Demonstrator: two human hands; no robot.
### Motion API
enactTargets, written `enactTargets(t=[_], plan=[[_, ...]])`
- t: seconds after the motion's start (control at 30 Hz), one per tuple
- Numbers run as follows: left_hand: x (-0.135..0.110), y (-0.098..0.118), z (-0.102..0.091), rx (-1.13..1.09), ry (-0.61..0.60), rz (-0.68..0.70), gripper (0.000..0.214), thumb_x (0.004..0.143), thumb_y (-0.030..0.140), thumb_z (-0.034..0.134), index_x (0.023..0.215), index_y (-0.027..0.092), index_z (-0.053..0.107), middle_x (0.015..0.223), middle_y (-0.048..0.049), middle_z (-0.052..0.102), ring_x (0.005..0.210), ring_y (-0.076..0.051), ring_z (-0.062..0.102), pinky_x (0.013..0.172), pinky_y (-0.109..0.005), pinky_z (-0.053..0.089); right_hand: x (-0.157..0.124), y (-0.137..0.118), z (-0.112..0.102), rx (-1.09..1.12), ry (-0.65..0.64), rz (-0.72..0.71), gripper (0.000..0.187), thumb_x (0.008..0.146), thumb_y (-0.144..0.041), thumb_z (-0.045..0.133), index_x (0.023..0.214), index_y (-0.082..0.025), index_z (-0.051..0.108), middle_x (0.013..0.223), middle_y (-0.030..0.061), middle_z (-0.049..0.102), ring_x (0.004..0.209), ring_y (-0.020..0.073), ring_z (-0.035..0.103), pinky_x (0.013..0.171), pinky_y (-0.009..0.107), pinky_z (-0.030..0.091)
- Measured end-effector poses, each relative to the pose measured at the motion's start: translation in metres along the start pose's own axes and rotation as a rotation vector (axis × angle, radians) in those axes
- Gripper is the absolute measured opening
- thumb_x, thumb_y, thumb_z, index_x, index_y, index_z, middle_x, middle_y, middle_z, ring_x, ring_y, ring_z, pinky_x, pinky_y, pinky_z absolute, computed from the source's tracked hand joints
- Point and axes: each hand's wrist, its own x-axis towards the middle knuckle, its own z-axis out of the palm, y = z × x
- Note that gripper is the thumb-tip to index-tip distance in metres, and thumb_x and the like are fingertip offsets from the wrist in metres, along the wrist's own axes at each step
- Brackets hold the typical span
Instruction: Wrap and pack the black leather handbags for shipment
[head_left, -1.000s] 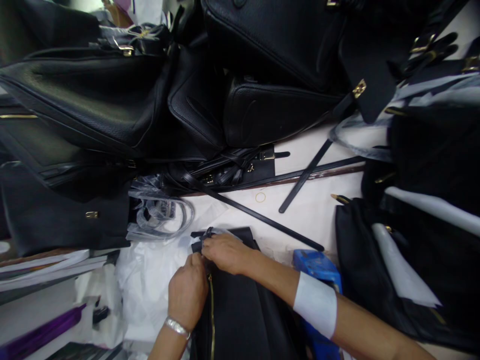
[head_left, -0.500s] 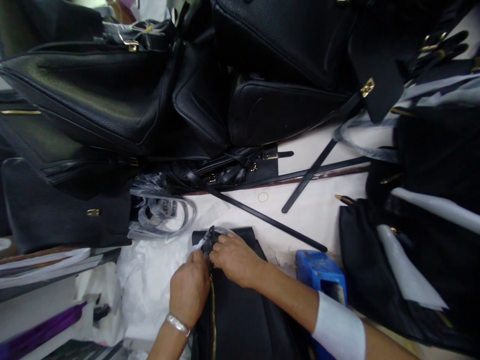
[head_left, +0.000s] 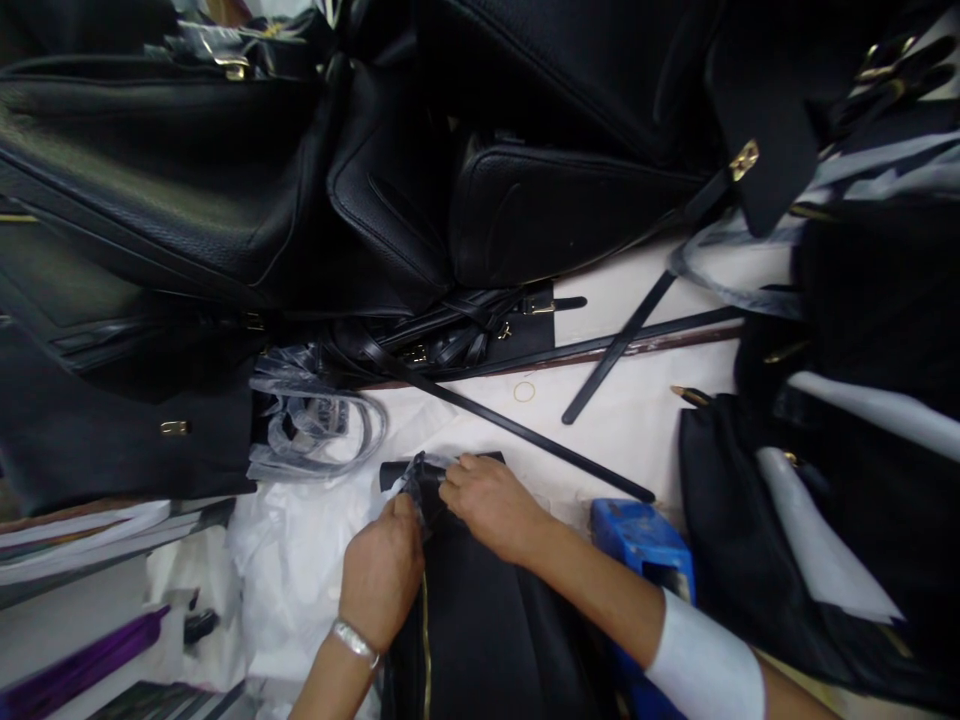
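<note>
A black bag (head_left: 480,610) with a gold zipper (head_left: 427,630) along its left side lies in front of me at the bottom centre. At its far end is a strip of clear plastic wrap (head_left: 417,480) around something dark. My left hand (head_left: 384,565), with a silver bracelet on the wrist, is closed on the near left part of this plastic. To its right, my right hand (head_left: 495,500) has its fingers bent in a pinch at the right side of the plastic. The fingertips and what lies under them are partly hidden.
Large black bags (head_left: 202,190) fill the far side. More black bags (head_left: 862,450) with white padding stand at the right. A black strap (head_left: 517,430) crosses the white table (head_left: 615,400). A blue plastic object (head_left: 637,540) is right of my forearm, white plastic sheeting (head_left: 292,560) at left.
My right hand has moved right, away from the left hand, and the plastic between them looks spread wider. The left hand stays nearly in place. The view has shifted slightly.
</note>
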Motion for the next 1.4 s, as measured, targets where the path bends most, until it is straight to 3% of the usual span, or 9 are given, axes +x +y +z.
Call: enactTargets(t=[0.4, 0.63, 0.77, 1.0, 1.2, 1.4], plan=[[0.0, 0.002, -0.003, 0.03, -0.016, 0.001, 0.017, 0.09, 0.009, 0.034, 0.09, 0.018, 0.048, 0.076, -0.0056, 0.066, 0.063, -0.023, 0.067, 0.049, -0.031, 0.036, -0.002, -0.003, -0.005, 0.053, -0.007, -0.086, 0.009, 0.089, -0.02, 0.054, 0.082, -0.017, 0.06, 0.083, 0.004, 0.061, 0.087, 0.0227, 0.054, 0.067, 0.035, 0.039], [0.002, 0.019, -0.003, 0.011, -0.013, -0.019, 0.018, 0.091, 0.009, 0.034, 0.086, 0.018, 0.05, 0.076, -0.0057, 0.066, 0.063, -0.022, 0.067, 0.049, -0.029, 0.035, 0.002, -0.003, 0.004, 0.062, -0.019, -0.095, 0.004, 0.086, -0.018, 0.057, 0.083, -0.016, 0.06, 0.084, 0.0041, 0.062, 0.088, 0.0231, 0.055, 0.07, 0.036, 0.042], [0.005, 0.026, 0.002, 0.016, 0.004, -0.031, 0.017, 0.09, 0.008, 0.036, 0.086, 0.018, 0.05, 0.073, -0.0059, 0.066, 0.063, -0.021, 0.067, 0.048, -0.028, 0.034, 0.0, -0.002, 0.005, 0.031, -0.013, -0.066, 0.007, 0.09, -0.016, 0.054, 0.086, -0.016, 0.059, 0.085, 0.0043, 0.063, 0.089, 0.0224, 0.055, 0.074, 0.036, 0.044], [0.005, 0.018, 0.006, 0.047, 0.078, -0.034, 0.018, 0.094, 0.015, 0.034, 0.085, 0.019, 0.048, 0.07, -0.0045, 0.064, 0.059, -0.022, 0.066, 0.046, -0.029, 0.033, -0.007, 0.001, -0.001, -0.045, 0.014, 0.056, 0.006, 0.091, -0.014, 0.054, 0.086, -0.016, 0.058, 0.092, 0.0065, 0.061, 0.088, 0.0236, 0.054, 0.07, 0.036, 0.045], [0.011, 0.031, 0.006, 0.041, 0.027, -0.011, 0.017, 0.088, 0.007, 0.036, 0.087, 0.018, 0.05, 0.076, -0.0058, 0.065, 0.063, -0.022, 0.067, 0.05, -0.028, 0.037, -0.002, -0.002, 0.009, -0.015, -0.019, -0.028, 0.007, 0.09, -0.016, 0.056, 0.084, -0.015, 0.06, 0.085, 0.0054, 0.062, 0.084, 0.0225, 0.054, 0.069, 0.036, 0.045], [0.02, 0.033, 0.01, -0.037, -0.001, -0.024, 0.018, 0.091, 0.012, 0.035, 0.089, 0.018, 0.051, 0.078, -0.0074, 0.068, 0.067, -0.022, 0.068, 0.052, -0.029, 0.037, -0.004, 0.003, 0.011, 0.025, -0.053, 0.028, 0.006, 0.089, -0.013, 0.055, 0.085, -0.014, 0.06, 0.087, 0.0071, 0.064, 0.082, 0.0221, 0.056, 0.071, 0.035, 0.046]])
